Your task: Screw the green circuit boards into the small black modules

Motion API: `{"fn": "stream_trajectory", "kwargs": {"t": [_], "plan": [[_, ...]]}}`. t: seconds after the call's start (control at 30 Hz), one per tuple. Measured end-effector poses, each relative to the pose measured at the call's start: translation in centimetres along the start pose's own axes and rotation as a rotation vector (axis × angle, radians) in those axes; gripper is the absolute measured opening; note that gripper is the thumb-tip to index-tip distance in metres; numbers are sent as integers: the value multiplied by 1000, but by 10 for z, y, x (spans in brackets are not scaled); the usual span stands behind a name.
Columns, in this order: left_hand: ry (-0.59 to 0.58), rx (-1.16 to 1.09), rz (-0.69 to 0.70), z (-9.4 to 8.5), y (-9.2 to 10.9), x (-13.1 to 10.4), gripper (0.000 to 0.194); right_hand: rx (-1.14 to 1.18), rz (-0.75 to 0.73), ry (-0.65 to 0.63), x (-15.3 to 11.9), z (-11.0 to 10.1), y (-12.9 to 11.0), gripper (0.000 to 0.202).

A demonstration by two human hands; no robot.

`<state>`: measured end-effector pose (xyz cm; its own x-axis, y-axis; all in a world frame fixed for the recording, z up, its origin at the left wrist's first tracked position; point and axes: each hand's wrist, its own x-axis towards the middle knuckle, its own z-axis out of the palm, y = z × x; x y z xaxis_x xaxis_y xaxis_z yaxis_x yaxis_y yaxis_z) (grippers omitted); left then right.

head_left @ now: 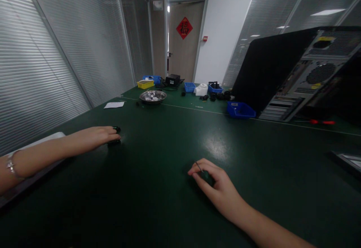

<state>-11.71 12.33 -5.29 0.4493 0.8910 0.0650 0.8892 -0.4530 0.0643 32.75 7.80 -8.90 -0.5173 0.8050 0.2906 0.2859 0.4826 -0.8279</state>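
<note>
My left hand, with a silver bracelet at the wrist, reaches over the left side of the green table. Its fingers are closed around a small black part, mostly covered by the hand; its exact kind is hidden. More black shows below the fingertips, and I cannot tell whether it is the same piece. Nearer the middle, my right hand rests low over the tabletop, wrapped round a screwdriver with a dark green handle. The thin metal shaft points up and to the left past the fingertips.
A metal bowl with small pieces stands beyond, near white paper. Farther back are a yellow bin, a black box and loose black parts. At right, a blue bin sits before a computer case and red-handled tool.
</note>
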Motion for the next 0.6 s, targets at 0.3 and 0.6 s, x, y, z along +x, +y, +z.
{"fn": "stream_trajectory", "kwargs": {"t": [0.3,0.6], "plan": [[-155,-27,0,-12,0,-3,43,-3,11,-1,0,0,1,14],[-20,-64,-58,7,-2,-19,16,-3,12,-4,-1,0,-2,15]]}}
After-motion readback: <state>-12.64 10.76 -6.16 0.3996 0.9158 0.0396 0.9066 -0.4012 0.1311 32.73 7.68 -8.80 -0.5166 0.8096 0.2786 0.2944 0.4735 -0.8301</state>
